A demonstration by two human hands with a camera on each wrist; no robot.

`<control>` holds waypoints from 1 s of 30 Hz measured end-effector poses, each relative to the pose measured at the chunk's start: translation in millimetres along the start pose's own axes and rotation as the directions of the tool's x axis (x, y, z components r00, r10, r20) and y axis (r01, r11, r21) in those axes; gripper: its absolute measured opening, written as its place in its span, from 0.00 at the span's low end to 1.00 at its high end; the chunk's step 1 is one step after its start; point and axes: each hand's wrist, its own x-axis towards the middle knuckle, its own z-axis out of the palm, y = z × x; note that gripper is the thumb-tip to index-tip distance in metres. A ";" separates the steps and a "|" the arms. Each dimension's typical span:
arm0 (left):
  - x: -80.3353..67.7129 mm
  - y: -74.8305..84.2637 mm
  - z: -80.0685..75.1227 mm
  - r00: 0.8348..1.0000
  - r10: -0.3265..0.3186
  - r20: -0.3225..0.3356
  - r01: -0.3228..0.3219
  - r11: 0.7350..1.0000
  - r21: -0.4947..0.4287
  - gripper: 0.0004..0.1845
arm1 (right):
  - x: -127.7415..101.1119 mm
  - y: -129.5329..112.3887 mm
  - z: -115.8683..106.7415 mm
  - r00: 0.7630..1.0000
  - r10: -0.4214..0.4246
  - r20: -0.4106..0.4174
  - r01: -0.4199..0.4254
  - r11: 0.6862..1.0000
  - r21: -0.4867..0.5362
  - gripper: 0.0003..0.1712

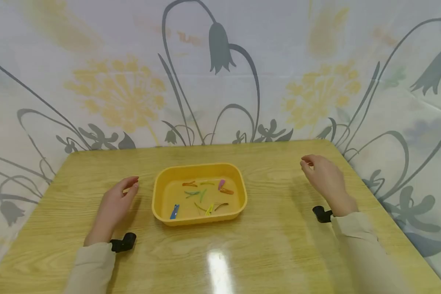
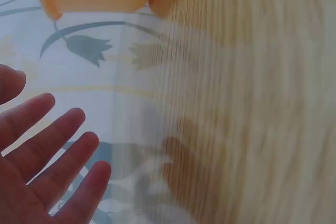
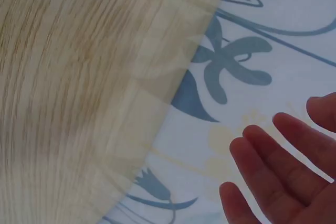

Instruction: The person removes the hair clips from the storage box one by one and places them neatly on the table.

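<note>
A yellow plastic tray (image 1: pixel 198 221) stands on the table, with several small clips lying scattered on its floor. Among them are a blue clip (image 1: pixel 174 211), a purple clip (image 1: pixel 221 184), a yellow clip (image 1: pixel 209 210) and an orange clip (image 1: pixel 226 190). Left of the tray is my left hand (image 1: pixel 114 204), apart from it and holding nothing; its fingers (image 2: pixel 68 150) are spread in the left wrist view. My right hand (image 1: pixel 326 178) hovers well to the tray's right, also holding nothing, with loosely bent fingers (image 3: pixel 262 171).
The wooden table (image 1: pixel 279 253) has a glossy top with a bright reflection near its front. Behind and beside it hangs a white curtain (image 1: pixel 272 24) with grey and yellow flowers. A black wrist camera (image 1: pixel 125 241) sits on the left wrist, another camera (image 1: pixel 321 214) on the right.
</note>
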 end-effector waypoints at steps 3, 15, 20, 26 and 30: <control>0.4 1.5 11.3 0.999 0.015 -0.047 -0.018 0.998 -0.057 0.30 | -2.8 0.6 5.8 0.998 -0.003 -0.065 0.005 0.999 0.034 0.26; -6.6 11.9 44.3 0.999 -0.039 0.035 0.050 0.541 -0.840 0.34 | -8.4 -19.0 42.2 0.994 0.026 -0.105 0.014 0.932 0.363 0.22; -6.3 11.1 52.5 0.994 0.014 0.106 0.095 0.331 -0.939 0.35 | -6.1 -26.6 51.1 0.993 0.046 -0.104 0.009 0.878 0.478 0.21; 0.6 12.4 54.8 0.989 0.064 0.132 0.112 0.252 -0.961 0.36 | 5.5 -37.0 55.4 0.992 0.050 -0.118 0.025 0.827 0.561 0.20; 3.6 13.7 52.3 0.989 0.080 0.126 0.102 0.257 -0.961 0.33 | 15.2 -53.6 59.5 0.997 0.007 -0.080 0.042 0.804 0.593 0.20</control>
